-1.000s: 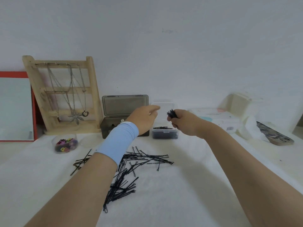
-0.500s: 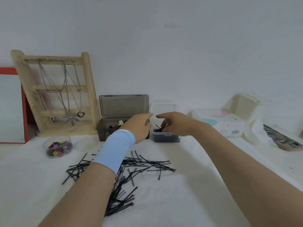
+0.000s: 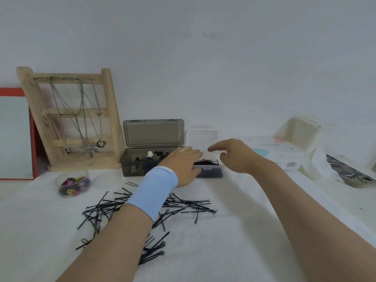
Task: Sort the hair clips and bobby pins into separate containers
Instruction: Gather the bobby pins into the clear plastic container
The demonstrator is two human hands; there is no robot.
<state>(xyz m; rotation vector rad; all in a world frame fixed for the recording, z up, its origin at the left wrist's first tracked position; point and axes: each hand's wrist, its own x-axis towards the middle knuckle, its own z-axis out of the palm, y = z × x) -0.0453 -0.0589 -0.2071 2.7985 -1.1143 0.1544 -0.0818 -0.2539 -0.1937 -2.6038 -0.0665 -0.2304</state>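
Several black bobby pins (image 3: 183, 206) lie scattered on the white table in front of me. A small clear box (image 3: 211, 171) at the back holds black bobby pins, its lid up behind it. Left of it a smoky grey box (image 3: 140, 163) with its lid open holds hair clips. My left hand (image 3: 183, 163), with a light blue wristband, rests against the clear box's left side, fingers relaxed. My right hand (image 3: 234, 155) hovers just above and right of the clear box, fingers loose and holding nothing.
A round clear tub of colourful small clips (image 3: 73, 185) sits at the left, its lid (image 3: 103, 180) beside it. A wooden necklace stand (image 3: 69, 119) and a red-framed mirror (image 3: 14, 135) stand behind. A white carton (image 3: 278, 153), tissue and a patterned case (image 3: 352, 171) lie at the right.
My right hand carried a bunch of bobby pins to the clear box, dropped them in, and has now lifted away with nothing in it. My left hand lowered to the box's side.
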